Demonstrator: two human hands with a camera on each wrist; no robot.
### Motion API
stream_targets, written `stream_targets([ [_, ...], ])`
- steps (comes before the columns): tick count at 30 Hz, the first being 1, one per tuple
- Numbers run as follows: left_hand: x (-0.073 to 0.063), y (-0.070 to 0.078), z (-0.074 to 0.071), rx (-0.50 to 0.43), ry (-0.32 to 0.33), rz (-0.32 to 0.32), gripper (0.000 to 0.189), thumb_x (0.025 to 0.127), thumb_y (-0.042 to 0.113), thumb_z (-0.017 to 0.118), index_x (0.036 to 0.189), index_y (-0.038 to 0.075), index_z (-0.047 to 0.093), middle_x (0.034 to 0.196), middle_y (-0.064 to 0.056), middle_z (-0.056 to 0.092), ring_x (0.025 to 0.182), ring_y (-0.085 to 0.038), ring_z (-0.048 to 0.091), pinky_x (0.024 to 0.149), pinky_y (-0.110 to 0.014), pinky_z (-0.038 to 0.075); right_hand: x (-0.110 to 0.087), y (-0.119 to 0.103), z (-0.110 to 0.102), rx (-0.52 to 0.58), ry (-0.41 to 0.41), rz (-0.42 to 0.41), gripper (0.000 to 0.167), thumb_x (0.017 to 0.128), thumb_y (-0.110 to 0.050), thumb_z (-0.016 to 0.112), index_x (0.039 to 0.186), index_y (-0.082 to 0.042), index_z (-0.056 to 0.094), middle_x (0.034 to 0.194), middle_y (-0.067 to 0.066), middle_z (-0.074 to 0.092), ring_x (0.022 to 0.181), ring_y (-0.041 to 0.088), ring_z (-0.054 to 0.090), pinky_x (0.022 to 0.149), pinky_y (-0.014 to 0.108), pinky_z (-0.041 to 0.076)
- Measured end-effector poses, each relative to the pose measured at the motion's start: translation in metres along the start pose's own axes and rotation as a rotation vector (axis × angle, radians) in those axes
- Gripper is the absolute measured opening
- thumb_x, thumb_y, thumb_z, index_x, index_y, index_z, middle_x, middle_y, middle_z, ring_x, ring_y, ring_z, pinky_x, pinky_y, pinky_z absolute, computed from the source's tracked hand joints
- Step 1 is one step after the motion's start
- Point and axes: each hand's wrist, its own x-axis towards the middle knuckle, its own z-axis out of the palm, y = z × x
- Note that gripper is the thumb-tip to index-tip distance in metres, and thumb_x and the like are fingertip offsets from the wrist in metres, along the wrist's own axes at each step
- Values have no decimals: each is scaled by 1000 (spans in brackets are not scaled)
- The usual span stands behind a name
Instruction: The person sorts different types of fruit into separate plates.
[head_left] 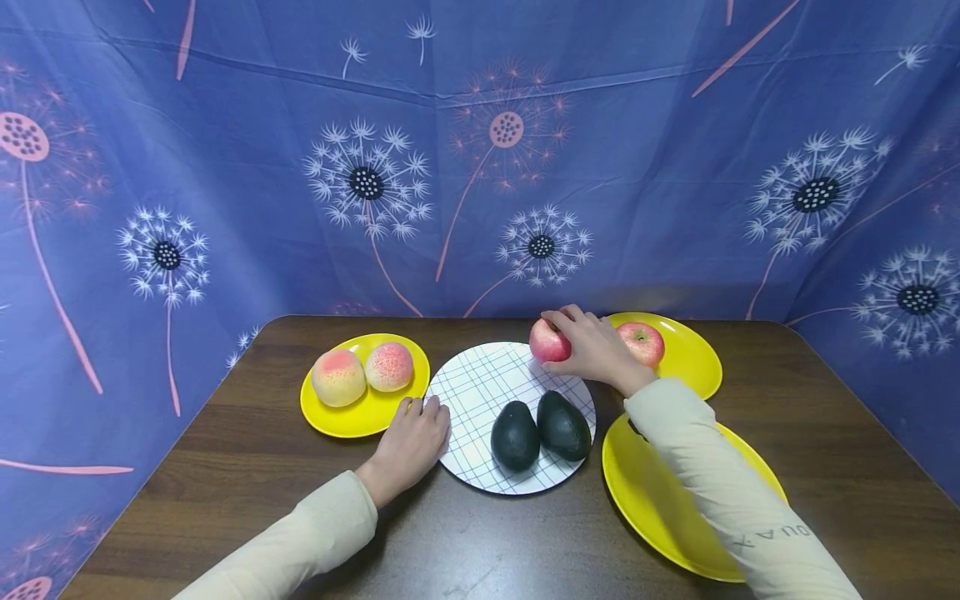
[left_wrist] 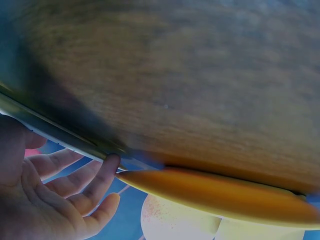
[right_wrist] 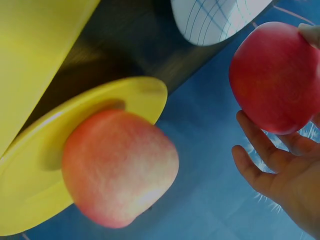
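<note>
In the head view, my right hand gripped a red apple, thumb and fingers curled round it, at the checked plate's one o'clock. My left hand, loose and unclenched, touched that plate's rim at nine. Two avocados lay on it between four and six. Beyond it, two peaches sat on a yellow plate between nine and ten; a second apple on another yellow plate at two; a larger yellow plate at four, partly under my sleeve.

In the left wrist view, my hand lay at eight o'clock, fingers spread, one fingertip at the rim.

In the right wrist view, I held the red apple at two o'clock; the second apple sat at seven.
</note>
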Motion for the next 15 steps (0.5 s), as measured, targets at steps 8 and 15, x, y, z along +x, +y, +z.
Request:
stream_targets([
  [8, 1, 0, -1, -5, -32, -3, 33, 86, 32, 59, 106, 6, 58, 99, -10, 62, 87, -25, 57, 89, -39, 46, -4, 13, -12, 11, -4, 60, 84, 64, -35, 79, 135, -16, 39, 127, 15, 43, 109, 37, 45, 93, 62, 35],
  [15, 0, 0, -1, -9, -50, -4, 34, 86, 32, 60, 107, 6, 58, 100, -10, 62, 88, -25, 57, 90, -40, 46, -9, 27, -22, 30, 18, 110, 84, 63, -34, 79, 135, -15, 39, 126, 16, 43, 108, 38, 44, 90, 62, 36],
])
